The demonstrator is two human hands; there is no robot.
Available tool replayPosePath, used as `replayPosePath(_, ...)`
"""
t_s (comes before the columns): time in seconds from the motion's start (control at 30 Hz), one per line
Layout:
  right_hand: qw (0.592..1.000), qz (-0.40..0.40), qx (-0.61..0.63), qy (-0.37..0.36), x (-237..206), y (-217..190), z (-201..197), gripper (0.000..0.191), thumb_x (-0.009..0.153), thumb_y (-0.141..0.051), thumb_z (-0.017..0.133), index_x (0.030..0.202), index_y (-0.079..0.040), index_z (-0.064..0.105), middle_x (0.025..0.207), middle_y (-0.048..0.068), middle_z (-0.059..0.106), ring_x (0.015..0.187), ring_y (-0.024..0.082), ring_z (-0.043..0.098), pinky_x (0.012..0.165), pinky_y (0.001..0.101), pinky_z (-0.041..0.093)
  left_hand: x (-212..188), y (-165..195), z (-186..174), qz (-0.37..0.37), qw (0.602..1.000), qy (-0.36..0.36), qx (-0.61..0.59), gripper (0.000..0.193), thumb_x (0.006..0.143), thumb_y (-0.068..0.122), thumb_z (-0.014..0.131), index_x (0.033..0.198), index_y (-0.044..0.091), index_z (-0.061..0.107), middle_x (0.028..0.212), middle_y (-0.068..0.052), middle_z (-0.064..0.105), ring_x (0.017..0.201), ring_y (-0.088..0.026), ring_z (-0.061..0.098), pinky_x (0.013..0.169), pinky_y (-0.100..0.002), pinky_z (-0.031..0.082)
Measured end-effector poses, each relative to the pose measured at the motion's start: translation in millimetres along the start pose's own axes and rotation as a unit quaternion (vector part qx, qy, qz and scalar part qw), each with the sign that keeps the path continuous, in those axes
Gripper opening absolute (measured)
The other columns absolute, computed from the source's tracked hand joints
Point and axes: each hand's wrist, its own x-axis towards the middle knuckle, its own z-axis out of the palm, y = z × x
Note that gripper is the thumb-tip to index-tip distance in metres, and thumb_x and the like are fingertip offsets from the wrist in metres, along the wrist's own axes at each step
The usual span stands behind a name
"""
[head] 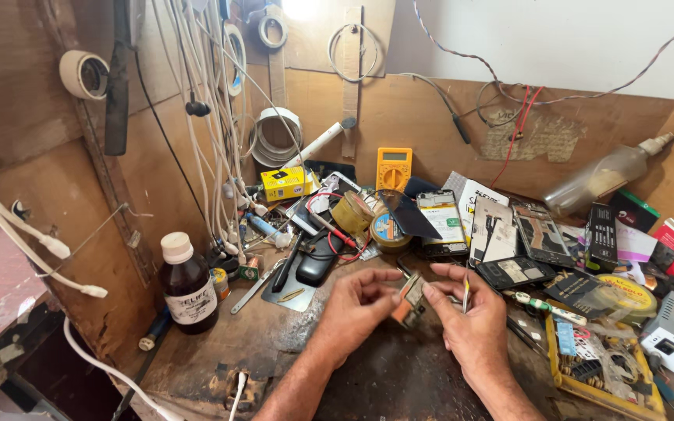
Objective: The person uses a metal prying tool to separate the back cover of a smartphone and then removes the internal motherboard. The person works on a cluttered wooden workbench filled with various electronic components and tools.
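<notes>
Centrally, a small orange and grey component was held just above the worktop, pinched between the fingertips of both hands. The left hand was closed on its left side with thumb and forefinger. The right hand was pressed against its right side, and a thin metal tool, probably tweezers, was gripped upright in the same hand.

For this step to be done well, it was judged that the component should be kept steady between the two grips, with the wrists braced on the worktop, and that the tool tip should be brought in without the part being twisted. Firm but light pressure was advised, since the part appeared small and easily dropped among the clutter.

The following items were counted:
- One dark brown bottle with a white cap, at the left.
- One yellow multimeter, propped against the back board.
- One clear glass bottle, lying tilted at the right.
- One small yellow box.
- Several phones and phone panels behind the hands; an exact count could not be made, as they overlapped.
- One yellow parts tray, beside the right hand.
</notes>
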Motion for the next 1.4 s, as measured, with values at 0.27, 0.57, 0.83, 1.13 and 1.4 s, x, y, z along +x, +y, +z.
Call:
replayPosePath(0.27,0.999,0.029,-0.019,-0.014,-4,-4,2,0.042,0.087,-0.025,0.071,0.123,-0.004,0.065,0.097,0.008,0.076,0.034,0.006,0.039,0.029,0.0254,0.031,-3,15,-2,-0.011,0.993,0.053,-0.108,0.065,0.083,-0.006,0.068,0.144,0.0,0.047,0.107,-0.016,0.072,0.084,-0.02,0.074,0.07,-0.03,0.064)
replayPosePath(0.57,0.996,0.058,-0.033,-0.066,13,-2,14,0.038,0.09,-0.019,0.071,0.124,-0.004,0.068,0.08,0.009,0.079,0.034,0.006,0.039,0.029,0.0257,0.03,-2,15,-3,-0.001,0.982,0.094,-0.161,0.054,0.088,-0.008,0.063,0.14,-0.004,0.05,0.115,-0.019,0.073,0.09,-0.023,0.076,0.079,-0.032,0.066)
replayPosePath(0.83,0.994,0.081,-0.047,-0.05,26,-8,33,0.031,0.089,-0.013,0.071,0.118,-0.004,0.07,0.079,0.008,0.08,0.033,0.007,0.041,0.029,0.0266,0.03,15,17,-15,-0.011,0.982,0.076,-0.172,0.046,0.094,-0.006,0.05,0.14,-0.006,0.049,0.116,-0.019,0.072,0.093,-0.027,0.078,0.082,-0.035,0.067)
replayPosePath(1.13,0.992,-0.081,-0.08,-0.053,37,15,31,0.02,0.092,-0.01,0.071,0.108,0.002,0.074,0.081,0.005,0.082,0.066,0.002,0.071,0.058,0.0202,0.052,13,14,-17,-0.01,0.984,0.042,-0.171,0.045,0.098,-0.002,0.046,0.143,-0.003,0.043,0.116,-0.026,0.072,0.095,-0.032,0.078,0.08,-0.035,0.066)
replayPosePath(1.4,0.977,-0.09,-0.188,0.039,23,7,39,0.03,0.092,-0.014,0.071,0.121,-0.004,0.07,0.078,0.01,0.078,0.066,0.012,0.068,0.057,0.0282,0.052,15,5,-22,-0.001,0.982,0.059,-0.179,0.046,0.099,0.006,0.054,0.144,-0.004,0.045,0.111,-0.026,0.073,0.093,-0.032,0.078,0.082,-0.038,0.066)
